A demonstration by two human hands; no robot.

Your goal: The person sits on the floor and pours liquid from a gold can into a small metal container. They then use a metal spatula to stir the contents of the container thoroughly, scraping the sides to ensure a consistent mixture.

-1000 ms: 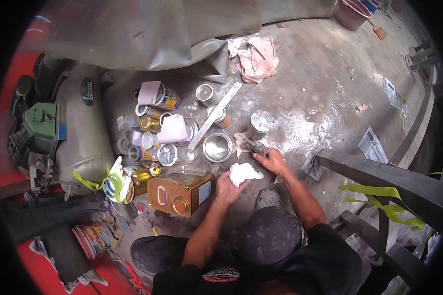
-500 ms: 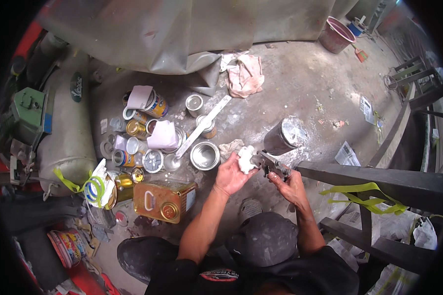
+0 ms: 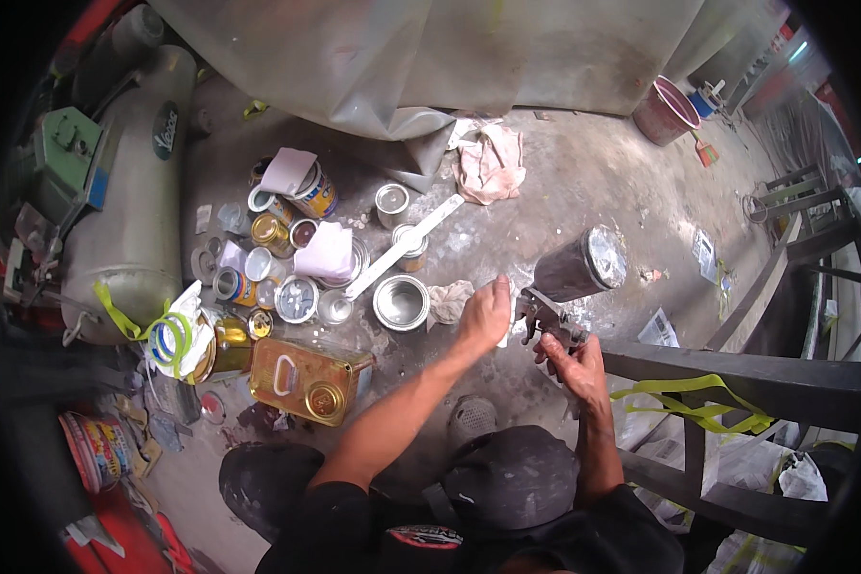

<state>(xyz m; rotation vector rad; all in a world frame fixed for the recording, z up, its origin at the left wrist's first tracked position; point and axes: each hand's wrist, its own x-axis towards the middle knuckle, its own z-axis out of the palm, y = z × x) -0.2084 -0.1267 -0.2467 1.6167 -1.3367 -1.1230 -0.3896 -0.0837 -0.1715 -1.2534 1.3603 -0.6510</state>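
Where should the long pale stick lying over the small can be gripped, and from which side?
Probably best pinched by its far end, coming from the right: the stick slants across the small can, that end juts past it over bare floor, and a clear cup crowds the near end.

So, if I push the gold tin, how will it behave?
The gold tin would probably slide rather than roll, given its boxy shape. It looks like metal, so it should feel stiff. Its contents are hidden, so weight is hard to judge.
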